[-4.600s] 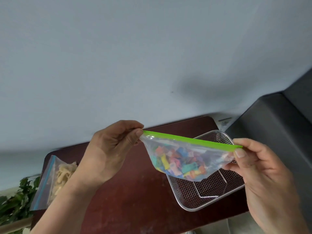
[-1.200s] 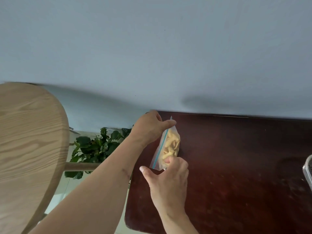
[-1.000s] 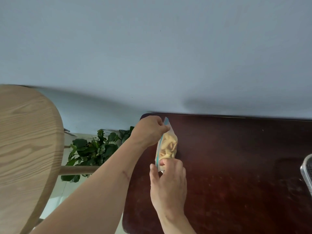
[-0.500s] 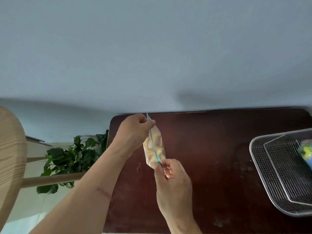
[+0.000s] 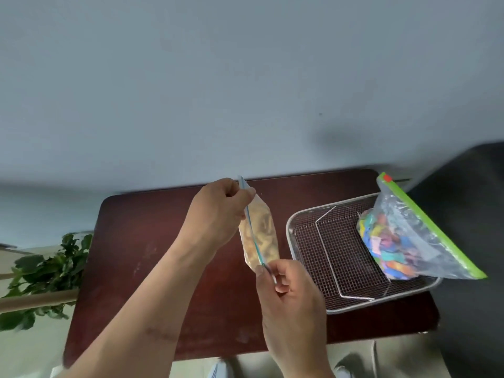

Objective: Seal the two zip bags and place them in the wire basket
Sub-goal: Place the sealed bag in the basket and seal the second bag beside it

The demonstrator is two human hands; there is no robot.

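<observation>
Head view: pasta bag (image 5: 260, 236) now lifted mid-frame, both hands pinching its blue zip ends; 1 bag (image 5: 403, 236) already in basket (image 5: 308, 238).

Your surface: dark red-brown table (image 5: 152, 241), rounded corners, worn finish. Directly on it: wire basket (image 5: 308, 257), at right end.

A dark red table (image 5: 163, 241) is standing against a blue-grey wall (image 5: 245, 77); a plant (image 5: 49, 268) is sitting left.
</observation>
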